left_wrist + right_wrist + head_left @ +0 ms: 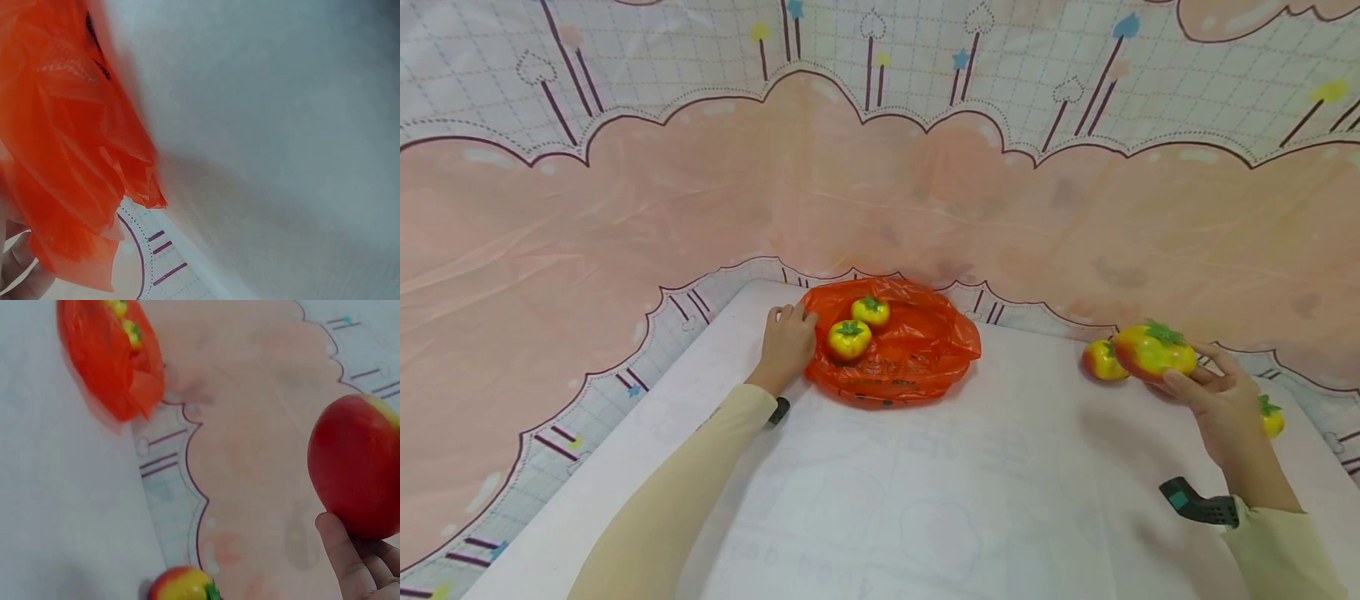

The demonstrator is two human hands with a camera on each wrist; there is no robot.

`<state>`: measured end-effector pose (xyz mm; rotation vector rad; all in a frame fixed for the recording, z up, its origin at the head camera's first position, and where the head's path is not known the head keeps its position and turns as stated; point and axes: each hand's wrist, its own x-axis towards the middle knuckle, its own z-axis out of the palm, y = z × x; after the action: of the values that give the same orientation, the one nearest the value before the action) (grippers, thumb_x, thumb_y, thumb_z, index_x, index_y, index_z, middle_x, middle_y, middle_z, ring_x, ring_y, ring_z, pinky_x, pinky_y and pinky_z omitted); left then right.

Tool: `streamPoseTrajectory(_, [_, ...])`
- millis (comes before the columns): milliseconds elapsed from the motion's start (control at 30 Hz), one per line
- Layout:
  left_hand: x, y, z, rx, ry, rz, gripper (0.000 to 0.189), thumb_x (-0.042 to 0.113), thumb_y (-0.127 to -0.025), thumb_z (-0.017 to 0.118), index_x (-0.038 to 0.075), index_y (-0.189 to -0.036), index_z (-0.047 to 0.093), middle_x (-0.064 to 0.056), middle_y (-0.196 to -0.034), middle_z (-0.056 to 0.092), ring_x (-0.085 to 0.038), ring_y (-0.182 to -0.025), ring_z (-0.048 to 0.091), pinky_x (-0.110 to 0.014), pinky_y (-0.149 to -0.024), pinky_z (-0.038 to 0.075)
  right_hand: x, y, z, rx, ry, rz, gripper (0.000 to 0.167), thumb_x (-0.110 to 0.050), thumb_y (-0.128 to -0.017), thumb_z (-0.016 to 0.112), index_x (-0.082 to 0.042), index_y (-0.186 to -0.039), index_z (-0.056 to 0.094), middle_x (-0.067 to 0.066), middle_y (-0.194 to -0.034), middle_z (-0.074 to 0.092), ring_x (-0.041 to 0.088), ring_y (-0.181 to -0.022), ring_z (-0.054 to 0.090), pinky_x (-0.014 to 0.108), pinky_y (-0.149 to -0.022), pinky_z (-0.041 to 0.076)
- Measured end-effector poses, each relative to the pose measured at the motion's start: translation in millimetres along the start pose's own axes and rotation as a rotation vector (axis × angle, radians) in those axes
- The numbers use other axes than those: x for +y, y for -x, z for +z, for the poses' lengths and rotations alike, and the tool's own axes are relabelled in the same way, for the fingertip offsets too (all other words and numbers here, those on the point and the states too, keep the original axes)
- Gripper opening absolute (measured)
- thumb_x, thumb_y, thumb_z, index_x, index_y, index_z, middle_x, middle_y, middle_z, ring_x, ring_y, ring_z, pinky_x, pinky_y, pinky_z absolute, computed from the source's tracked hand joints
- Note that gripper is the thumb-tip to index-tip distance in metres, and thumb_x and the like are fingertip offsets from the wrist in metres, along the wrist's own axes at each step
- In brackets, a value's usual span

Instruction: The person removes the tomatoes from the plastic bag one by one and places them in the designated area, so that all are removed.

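A red plastic bag lies spread on the white table, its mouth facing up. Two yellow-and-red toy persimmons with green leaf tops, a nearer one and a farther one, sit in its left part. My left hand grips the bag's left edge; in the left wrist view its fingers show behind the orange-red film. Off to the right, my right hand holds another toy persimmon above the table, thumb in front. Its smooth red underside faces the right wrist camera.
One more toy persimmon rests near the table's back edge, just left of the held one. Another is partly hidden behind my right wrist. A patterned pink-and-white cloth hangs behind the white table.
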<state>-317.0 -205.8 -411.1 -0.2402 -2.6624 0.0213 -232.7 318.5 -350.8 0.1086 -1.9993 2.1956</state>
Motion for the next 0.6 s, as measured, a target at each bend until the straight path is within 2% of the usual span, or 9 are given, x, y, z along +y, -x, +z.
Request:
streamPoseTrajectory(133, [0.2,-0.1,-0.3,-0.004,0.001,0.000,0.025,0.013,-0.086,0.064,0.003,-0.108,0.063,-0.018,-0.108,0.060,-0.033,-0.104,0.052,-0.051,-0.100,0.039,0,4.0,-15,0.046,-0.013,0.022,0.056,-0.008,-0.087,0.062,-0.025,-0.136,0.042,-0.017,-0.106,0.055,-0.008,-0.089,0.058,0.006,-0.068,0.050])
streamPoseTrajectory(200, [0.7,0.0,-1.1,-0.005,0.002,0.001,0.025,0.013,-0.086,0.063,0.002,-0.108,0.063,-0.018,-0.108,0.060,-0.033,-0.104,0.052,-0.051,-0.100,0.039,1,5.7,-22,0.076,0.014,0.041,0.060,-0.011,-0.086,0.064,-0.026,-0.140,0.039,-0.018,-0.105,0.055,-0.009,-0.085,0.059,0.007,-0.066,0.050])
streamPoseTrajectory(367, [2.4,0.3,-2.9,-0.002,0.004,0.005,0.025,0.012,-0.086,0.063,0.002,-0.109,0.063,-0.019,-0.107,0.060,-0.033,-0.103,0.052,-0.052,-0.100,0.039,7,6.1,-40,0.165,0.074,0.044,0.060,-0.019,-0.083,0.068,-0.028,-0.136,0.041,-0.018,-0.105,0.052,-0.009,-0.082,0.057,0.006,-0.062,0.049])
streamPoseTrajectory(500, [3.0,0.3,-2.7,0.011,0.002,0.010,0.023,0.011,-0.085,0.062,0.002,-0.107,0.063,-0.019,-0.106,0.060,-0.034,-0.102,0.052,-0.051,-0.099,0.039,14,5.2,-57,0.236,0.076,0.031,0.062,-0.019,-0.082,0.069,-0.027,-0.137,0.042,-0.018,-0.106,0.050,-0.007,-0.089,0.052,0.004,-0.063,0.048])
streamPoseTrajectory(600, [2.4,0.3,-1.5,0.018,-0.001,0.012,0.022,0.010,-0.085,0.062,0.002,-0.105,0.063,-0.019,-0.104,0.060,-0.034,-0.101,0.052,-0.051,-0.098,0.039,19,6.1,-70,0.277,0.046,0.021,0.061,-0.016,-0.084,0.067,-0.027,-0.138,0.042,-0.018,-0.113,0.049,-0.005,-0.099,0.049,0.003,-0.063,0.047])
